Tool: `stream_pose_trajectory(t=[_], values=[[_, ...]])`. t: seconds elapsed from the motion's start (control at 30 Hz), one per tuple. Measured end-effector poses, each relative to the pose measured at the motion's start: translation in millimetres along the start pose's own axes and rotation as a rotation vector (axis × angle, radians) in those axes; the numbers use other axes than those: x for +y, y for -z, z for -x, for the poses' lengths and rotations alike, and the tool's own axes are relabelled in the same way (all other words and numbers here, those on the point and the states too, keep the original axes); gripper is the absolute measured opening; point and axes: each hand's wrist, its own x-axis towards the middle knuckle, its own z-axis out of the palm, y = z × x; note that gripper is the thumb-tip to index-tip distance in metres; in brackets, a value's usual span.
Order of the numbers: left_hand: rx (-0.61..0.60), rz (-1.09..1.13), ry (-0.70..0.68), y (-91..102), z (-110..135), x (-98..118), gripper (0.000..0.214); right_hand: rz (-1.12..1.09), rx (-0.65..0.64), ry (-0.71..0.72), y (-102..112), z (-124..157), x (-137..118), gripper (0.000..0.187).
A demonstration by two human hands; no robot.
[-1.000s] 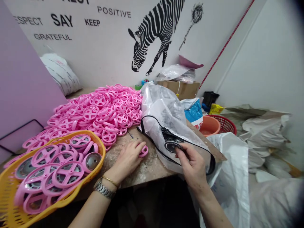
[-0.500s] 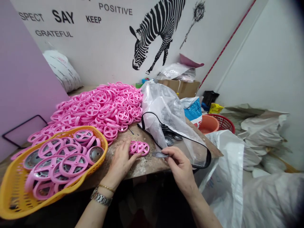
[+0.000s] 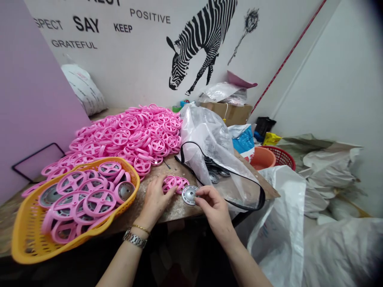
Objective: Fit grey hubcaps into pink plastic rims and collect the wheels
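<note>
My right hand (image 3: 214, 207) pinches the rim of a round silver-grey disc (image 3: 189, 195) that has a small centre hole and slots round its edge. The disc is tilted, its face towards me, at the right end of a short overlapping row of pink spoked wheels (image 3: 170, 182). My left hand (image 3: 156, 199) rests at the left end of that row, fingers stretched forward and thumb apart along the near side. Whether its fingertips press on a wheel is hard to see. More grey discs (image 3: 213, 177) lie inside a clear plastic bag (image 3: 206, 133) with a black-edged mouth.
A yellow basket (image 3: 26, 255) at left holds pink wheels with grey discs in them. Behind it is a large heap of pink wheels (image 3: 128, 131) on the worn wooden table (image 3: 179, 211). At right are a white sack (image 3: 281, 207), an orange tub (image 3: 263, 157) and a red basket (image 3: 283, 156).
My right hand has moved left with the grey disc, bringing it to the pink row and turning its face into view. My left hand stays beside the row.
</note>
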Motion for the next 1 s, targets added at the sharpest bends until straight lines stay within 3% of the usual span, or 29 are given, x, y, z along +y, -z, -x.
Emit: stream_pose_trajectory(t=[0.1,0.2,0.3,0.4,0.6,0.8,1.0], values=[[0.048,0.103,-0.004,6.3,6,6,0.054,-0.079,0.02,-0.066,-2,-3,2,0.026],[0.002,0.541,0.125,17.1,18,21,0.054,-0.196,0.045,-0.123,-3,-5,-4,0.043],[-0.16,1.061,0.393,29.2,33,41,0.046,-0.199,0.024,-0.151,-6,-5,-14,0.036],[-0.285,1.289,0.534,36.3,47,54,0.038,-0.195,-0.019,-0.141,-12,-2,-20,0.029],[-0.421,1.367,0.574,33.0,63,53,0.037,-0.109,-0.122,-0.139,-15,3,-23,0.028],[-0.464,1.38,0.543,27.7,67,51,0.041,0.039,-0.239,-0.078,-11,9,-28,0.033],[-0.484,1.292,0.514,21.6,74,51,0.046,-0.097,-0.302,-0.227,-11,9,-28,0.035]])
